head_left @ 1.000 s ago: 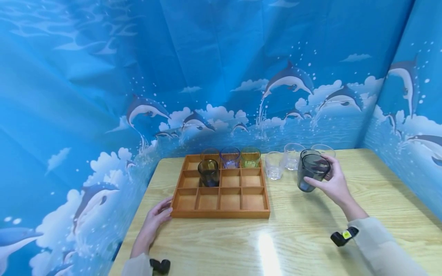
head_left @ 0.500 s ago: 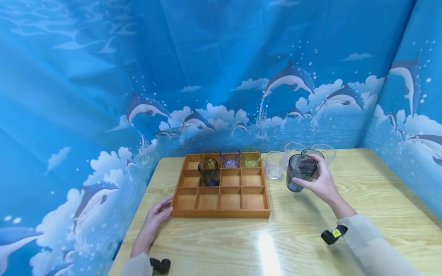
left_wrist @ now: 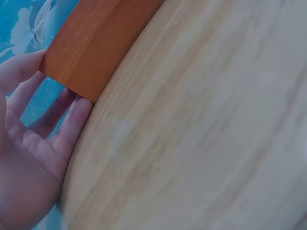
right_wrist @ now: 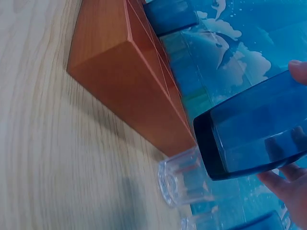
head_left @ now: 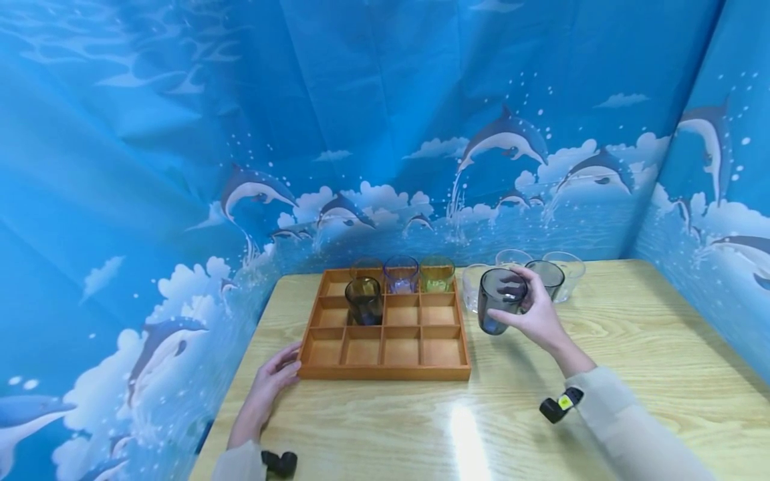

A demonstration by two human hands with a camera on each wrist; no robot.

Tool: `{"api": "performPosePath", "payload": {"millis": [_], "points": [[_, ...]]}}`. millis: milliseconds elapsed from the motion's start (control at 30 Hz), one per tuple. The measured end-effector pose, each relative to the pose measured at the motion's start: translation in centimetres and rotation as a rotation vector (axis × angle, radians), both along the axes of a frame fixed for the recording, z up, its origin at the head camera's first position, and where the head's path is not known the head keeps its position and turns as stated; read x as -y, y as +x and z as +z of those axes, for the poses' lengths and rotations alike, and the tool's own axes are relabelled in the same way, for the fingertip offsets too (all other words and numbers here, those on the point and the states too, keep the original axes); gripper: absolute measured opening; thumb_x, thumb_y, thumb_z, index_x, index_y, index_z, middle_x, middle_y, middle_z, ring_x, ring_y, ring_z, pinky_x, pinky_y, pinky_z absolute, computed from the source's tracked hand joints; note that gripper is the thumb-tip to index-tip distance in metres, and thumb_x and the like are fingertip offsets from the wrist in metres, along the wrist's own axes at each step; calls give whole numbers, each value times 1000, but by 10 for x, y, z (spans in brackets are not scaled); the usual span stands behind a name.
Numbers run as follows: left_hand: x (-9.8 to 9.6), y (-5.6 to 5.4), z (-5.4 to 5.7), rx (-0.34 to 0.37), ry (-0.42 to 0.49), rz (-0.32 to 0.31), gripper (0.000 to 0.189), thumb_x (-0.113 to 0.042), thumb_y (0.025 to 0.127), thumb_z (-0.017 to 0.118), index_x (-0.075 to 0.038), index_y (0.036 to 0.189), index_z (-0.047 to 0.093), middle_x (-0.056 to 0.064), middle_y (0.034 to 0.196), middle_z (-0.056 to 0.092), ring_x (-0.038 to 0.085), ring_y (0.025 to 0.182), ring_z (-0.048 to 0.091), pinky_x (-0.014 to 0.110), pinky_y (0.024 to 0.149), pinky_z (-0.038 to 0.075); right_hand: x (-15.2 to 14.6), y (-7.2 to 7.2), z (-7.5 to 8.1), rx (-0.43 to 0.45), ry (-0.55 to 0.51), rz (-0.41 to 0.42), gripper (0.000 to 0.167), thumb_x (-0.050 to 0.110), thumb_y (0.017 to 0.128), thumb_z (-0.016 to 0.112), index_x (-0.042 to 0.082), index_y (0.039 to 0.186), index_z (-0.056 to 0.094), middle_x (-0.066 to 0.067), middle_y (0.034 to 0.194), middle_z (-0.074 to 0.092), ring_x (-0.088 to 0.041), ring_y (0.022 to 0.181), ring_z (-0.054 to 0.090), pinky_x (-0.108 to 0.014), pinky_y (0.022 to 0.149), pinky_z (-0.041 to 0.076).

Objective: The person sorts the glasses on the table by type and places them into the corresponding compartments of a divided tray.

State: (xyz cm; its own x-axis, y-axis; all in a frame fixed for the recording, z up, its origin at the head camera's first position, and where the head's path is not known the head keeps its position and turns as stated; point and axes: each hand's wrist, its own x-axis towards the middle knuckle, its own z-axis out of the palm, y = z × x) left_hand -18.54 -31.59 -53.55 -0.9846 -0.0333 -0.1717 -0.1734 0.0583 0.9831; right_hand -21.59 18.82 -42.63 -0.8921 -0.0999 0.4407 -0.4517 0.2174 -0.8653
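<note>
My right hand (head_left: pixel 532 317) grips a smoky grey drinking glass (head_left: pixel 500 300) by its sides, just right of a wooden compartment tray (head_left: pixel 385 373). The right wrist view shows this glass (right_wrist: pixel 254 129) raised over the table, tilted, with thumb and fingers on opposite sides. My left hand (head_left: pixel 273 384) touches the tray's left front corner; in the left wrist view its fingers (left_wrist: pixel 76 112) lie at the tray's end (left_wrist: pixel 91 52). A dark brownish glass (head_left: pixel 363 300) stands in the tray's middle row. A clear, a blue (head_left: pixel 401 275) and a green glass (head_left: pixel 437 275) stand in its back row.
Right of the tray stand clear glasses (head_left: pixel 568 270), one partly hidden behind the held glass, and another grey glass (head_left: pixel 549 277). A clear glass (right_wrist: pixel 184 177) is close beside the tray's end in the right wrist view. A dolphin-print curtain borders the wooden table (head_left: pixel 373 427).
My right hand has carried the grey glass leftward toward the tray, uncovering the other grey glass and overlapping a clear one. My left hand has stayed at the tray's corner.
</note>
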Motion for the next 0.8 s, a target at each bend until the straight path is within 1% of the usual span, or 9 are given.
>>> {"api": "performPosePath", "payload": {"millis": [33,100,267,400,467,633,700,800], "points": [[0,0,0,0,-1,1,51,-21,90,62,-12,138,45,12,134,42,16,112,47,36,88,49,2,-1,0,-2,-9,13,82,-5,73,75,-3,139,26,-29,124,44,-45,104,48,-23,82,49],[0,0,0,2,-4,3,51,-21,90,61,-12,138,45,12,135,42,16,112,47,36,88,49,5,-3,1,-6,-3,21,82,-5,73,75,-2,138,27,-28,124,44,-47,104,47,-25,83,49],[0,0,0,2,-10,5,51,-21,90,61,-13,138,46,12,135,42,19,115,45,37,89,48,16,-5,5,-14,24,24,80,-4,72,76,-3,137,29,-27,123,46,-46,103,49,-27,82,49],[0,0,-1,-4,-14,3,51,-21,90,61,-12,137,46,12,135,42,21,115,45,37,89,48,25,-8,7,0,27,44,80,-2,72,77,-4,137,29,-28,122,45,-44,104,49,-32,84,49],[0,-1,-1,-5,-15,5,50,-21,90,61,-13,137,46,12,134,43,20,115,45,38,89,48,29,-9,8,14,32,49,81,0,73,77,-3,137,29,-27,123,45,-43,105,49,-31,85,49],[-1,-1,0,-9,-11,12,49,-20,90,61,-12,136,47,12,133,43,19,114,46,36,87,49,38,-13,9,38,26,66,79,3,73,77,1,138,31,-27,124,44,-42,106,49,-23,82,48],[-1,-1,0,-12,-9,14,50,-21,90,62,-11,136,47,12,133,43,19,113,46,36,87,49,42,-15,9,43,18,78,79,2,73,77,1,137,31,-28,124,44,-43,106,49,-26,84,48],[-1,-1,0,-15,-5,6,51,-21,90,62,-12,137,46,12,133,43,18,112,47,35,87,49,50,-18,10,54,7,95,79,2,73,77,2,138,31,-28,124,44,-43,107,49,-36,87,48]]}}
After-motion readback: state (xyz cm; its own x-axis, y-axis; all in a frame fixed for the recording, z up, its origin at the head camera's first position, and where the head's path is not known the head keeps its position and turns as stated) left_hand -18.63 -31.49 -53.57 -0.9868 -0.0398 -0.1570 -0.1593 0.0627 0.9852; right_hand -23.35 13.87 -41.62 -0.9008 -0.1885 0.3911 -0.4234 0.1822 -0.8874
